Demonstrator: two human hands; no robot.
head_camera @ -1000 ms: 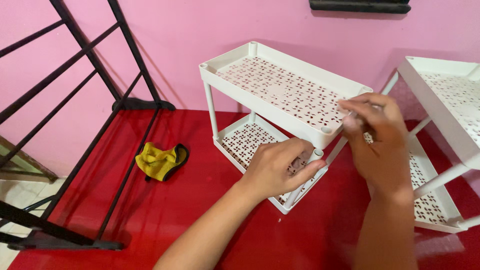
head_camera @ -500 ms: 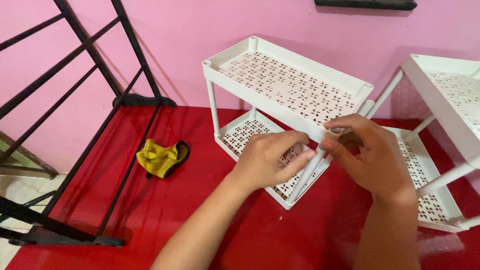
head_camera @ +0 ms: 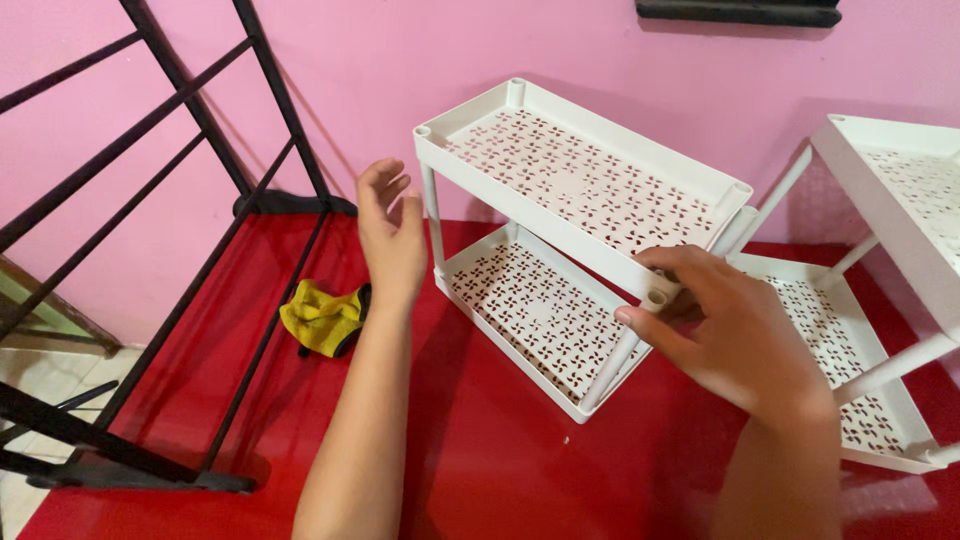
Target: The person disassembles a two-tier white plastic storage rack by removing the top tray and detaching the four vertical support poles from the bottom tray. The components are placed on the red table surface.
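A white two-tier plastic rack (head_camera: 560,170) with perforated shelves stands on the red surface (head_camera: 500,470) against the pink wall. My right hand (head_camera: 720,325) grips the near right corner of its upper shelf, thumb and fingers around the corner socket and the white leg tube (head_camera: 612,372) below it. My left hand (head_camera: 388,230) is lifted off to the left of the rack, fingers apart and holding nothing, near the rack's near left leg (head_camera: 432,215).
A second white rack (head_camera: 900,210) stands at the right edge. A black metal frame (head_camera: 170,140) leans at the left. A yellow and black cloth (head_camera: 322,318) lies on the red surface beside it. A dark shelf (head_camera: 735,10) hangs on the wall.
My left hand has let go of the leg tube at the rack's near corner and risen to the left. My right hand has settled on the upper shelf's near right corner.
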